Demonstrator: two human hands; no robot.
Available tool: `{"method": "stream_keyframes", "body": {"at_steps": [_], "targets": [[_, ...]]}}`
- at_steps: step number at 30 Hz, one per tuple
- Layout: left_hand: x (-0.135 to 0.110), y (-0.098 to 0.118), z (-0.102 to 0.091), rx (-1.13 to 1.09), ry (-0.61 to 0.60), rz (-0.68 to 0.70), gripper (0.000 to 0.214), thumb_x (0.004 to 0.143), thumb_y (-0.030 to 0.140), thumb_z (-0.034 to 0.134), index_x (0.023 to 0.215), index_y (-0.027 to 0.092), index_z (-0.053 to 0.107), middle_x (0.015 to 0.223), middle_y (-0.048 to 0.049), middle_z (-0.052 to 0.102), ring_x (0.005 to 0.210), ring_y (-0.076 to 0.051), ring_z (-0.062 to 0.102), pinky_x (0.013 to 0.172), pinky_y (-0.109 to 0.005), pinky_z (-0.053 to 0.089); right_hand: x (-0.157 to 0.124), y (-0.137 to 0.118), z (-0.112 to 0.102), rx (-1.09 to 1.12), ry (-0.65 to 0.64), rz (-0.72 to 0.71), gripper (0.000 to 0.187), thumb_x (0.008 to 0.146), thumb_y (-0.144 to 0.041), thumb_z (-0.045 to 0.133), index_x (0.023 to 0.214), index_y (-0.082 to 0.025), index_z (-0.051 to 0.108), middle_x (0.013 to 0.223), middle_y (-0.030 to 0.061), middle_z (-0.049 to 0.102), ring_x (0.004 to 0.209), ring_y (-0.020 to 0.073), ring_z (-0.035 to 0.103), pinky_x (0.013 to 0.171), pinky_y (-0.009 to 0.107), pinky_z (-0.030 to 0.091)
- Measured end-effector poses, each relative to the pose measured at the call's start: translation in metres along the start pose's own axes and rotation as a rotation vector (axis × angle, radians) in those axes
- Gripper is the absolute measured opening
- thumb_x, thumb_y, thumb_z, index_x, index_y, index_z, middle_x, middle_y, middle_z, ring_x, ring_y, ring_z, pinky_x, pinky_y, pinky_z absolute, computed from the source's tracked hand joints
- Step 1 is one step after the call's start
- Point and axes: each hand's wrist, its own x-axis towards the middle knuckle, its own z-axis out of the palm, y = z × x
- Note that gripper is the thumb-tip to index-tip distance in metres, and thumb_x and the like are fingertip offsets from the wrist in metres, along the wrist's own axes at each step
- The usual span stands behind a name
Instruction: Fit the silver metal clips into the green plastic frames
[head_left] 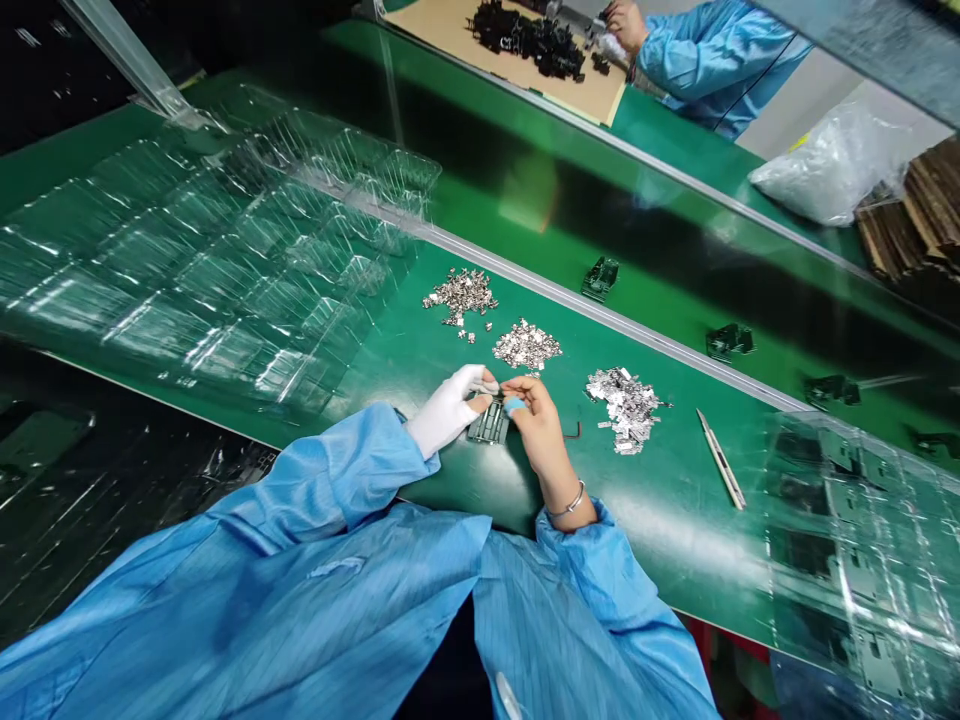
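Dark slotted part held at its top edge

From my distant seat, through the head camera, I see the dark slotted part (489,424) between the two hands, close to the wearer's body and over the near side of the green table (660,520). The left hand (448,408), in a white glove with bare fingertips, is clamped on the part's upper left. The right hand (535,412) has thumb and fingers drawn together at the upper right; I cannot tell whether they pinch the part or some small piece on it.

I judge the part light and stiff, its smooth face perhaps a little slippery and its thin ribs easy to mark. I'd take it by the outer side edges, keeping pressure off the slots. Beyond the hands lie a left heap (463,292) and a middle heap (527,344) of small metal bits.
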Motion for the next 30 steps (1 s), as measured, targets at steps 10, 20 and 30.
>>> {"method": "stream_keyframes", "body": {"at_steps": [10, 20, 30], "targets": [[-0.010, 0.017, -0.029, 0.178, 0.199, 0.072, 0.026, 0.080, 0.038, 0.048, 0.095, 0.017, 0.054, 0.095, -0.0068, 0.065, 0.091, -0.021, 0.063, 0.091, -0.038, 0.049, -0.024, -0.012, -0.019, -0.535, -0.300, -0.231, 0.068, 0.069, -0.022, 0.066, 0.133, -0.020, 0.043, 0.135, 0.0127, 0.050, 0.128, 0.0272, 0.044, 0.110, 0.050, 0.031], [0.001, 0.048, -0.001, 0.767, -0.083, 0.317, 0.050, 0.080, 0.033, 0.056, 0.128, 0.020, 0.047, 0.107, -0.0101, 0.065, 0.097, -0.028, 0.063, 0.085, -0.041, 0.049, -0.025, 0.006, -0.017, -0.067, 0.064, -0.100, 0.053, 0.089, -0.038, 0.046, 0.138, -0.019, 0.038, 0.113, 0.0121, 0.064, 0.100, 0.0206, 0.065, 0.085, 0.036, 0.054], [0.215, 0.079, -0.056, 1.119, 0.345, -0.080, 0.050, 0.085, 0.034, 0.053, 0.129, 0.012, 0.044, 0.132, -0.0209, 0.048, 0.125, -0.035, 0.040, 0.097, -0.045, 0.036, -0.041, -0.009, -0.017, -0.350, 0.011, -0.196, 0.058, 0.080, -0.015, 0.051, 0.136, -0.025, 0.042, 0.131, 0.0098, 0.053, 0.102, 0.0199, 0.064, 0.085, 0.034, 0.056]]}}
